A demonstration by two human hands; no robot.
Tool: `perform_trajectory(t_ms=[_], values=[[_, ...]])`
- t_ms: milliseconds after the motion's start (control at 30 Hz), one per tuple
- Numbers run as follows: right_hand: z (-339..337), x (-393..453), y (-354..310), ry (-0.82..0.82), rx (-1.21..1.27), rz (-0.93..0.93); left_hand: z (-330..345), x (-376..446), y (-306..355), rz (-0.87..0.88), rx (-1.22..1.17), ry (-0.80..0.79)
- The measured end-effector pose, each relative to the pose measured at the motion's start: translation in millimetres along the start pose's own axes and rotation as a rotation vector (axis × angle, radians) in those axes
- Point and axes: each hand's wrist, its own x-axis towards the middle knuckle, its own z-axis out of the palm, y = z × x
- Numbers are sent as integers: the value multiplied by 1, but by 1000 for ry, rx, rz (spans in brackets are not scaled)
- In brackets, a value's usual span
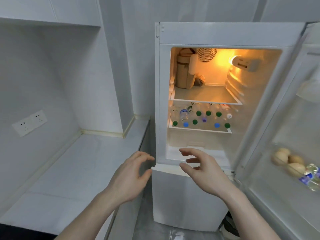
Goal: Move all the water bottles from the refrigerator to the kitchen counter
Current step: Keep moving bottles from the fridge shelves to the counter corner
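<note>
To my left runs a bare white tabletop (83, 153), set in a corner beside the refrigerator (230, 33); a wall socket (29, 122) sits above it; no bottles stand on it yet. My left hand (129, 179) hovers low near the tabletop's edge, fingers (145, 157) loosely spread and curved, holding nothing. My right hand (202, 170) hovers in front of the refrigerator's lower part, fingers apart and empty too. Above both hands, the open refrigerator glows orange; the water bottles (200, 116) lie crowded on the second shelf, green and blue caps pointing towards me, under a shelf holding a brown carton (183, 73). I judge each bottle to be full, so fairly heavy, cold and perhaps slick with damp, its thin plastic yielding under a squeeze; best gripped round the neck just behind the cap, then round the body once drawn out. Far right, the open door (284, 118) holds eggs (287, 161) and another bottle (311, 177).
</note>
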Motion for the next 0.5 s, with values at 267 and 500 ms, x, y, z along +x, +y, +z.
perform_trajectory(t_ms=[267, 500], values=[[-20, 66, 30, 73, -15, 52, 29, 96, 0, 48, -41, -95], [-37, 142, 63, 68, -30, 70, 62, 183, 0, 1, -97, -126]])
